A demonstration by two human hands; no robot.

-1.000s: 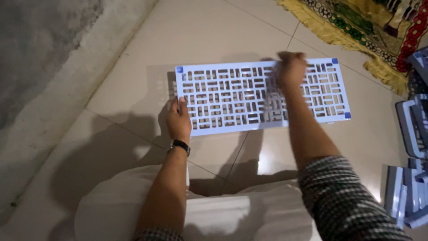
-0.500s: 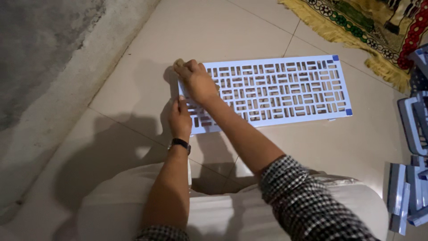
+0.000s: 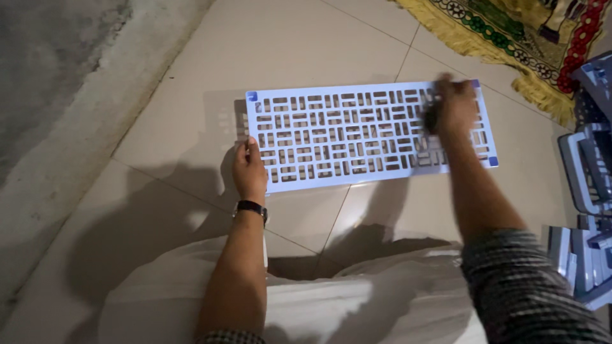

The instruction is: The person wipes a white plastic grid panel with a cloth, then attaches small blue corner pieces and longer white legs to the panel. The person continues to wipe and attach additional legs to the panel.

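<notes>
Panel: I see a white rectangular lattice panel (image 3: 357,134) with blue corner tabs lying flat on the pale floor tiles (image 3: 280,51), its long side running across my view. I place everything else from this panel.
Left hand: my left hand (image 3: 248,171) sits at the panel's near left corner, fingers curled over the edge and gripping it. A dark wristwatch (image 3: 250,207) is on that wrist, just below the panel's near edge.
Right hand: my right hand (image 3: 451,109) lies on top of the panel near its right end, close to the far edge. It is blurred, so I cannot tell whether it is pressing flat or pinching anything.
Rug: beyond the panel's far right corner, a patterned rug (image 3: 529,32) with a yellow fringe lies on the tiles, apart from the panel.
Stack: to the right of the panel, well clear of its right end, grey and white plastic parts (image 3: 590,185) are piled at the edge of view.
Wall side: left of the panel, past the tiles, runs a rough grey concrete strip (image 3: 51,76).
Lap: on the near side of the panel, pale cloth (image 3: 357,306) covers my knees.
</notes>
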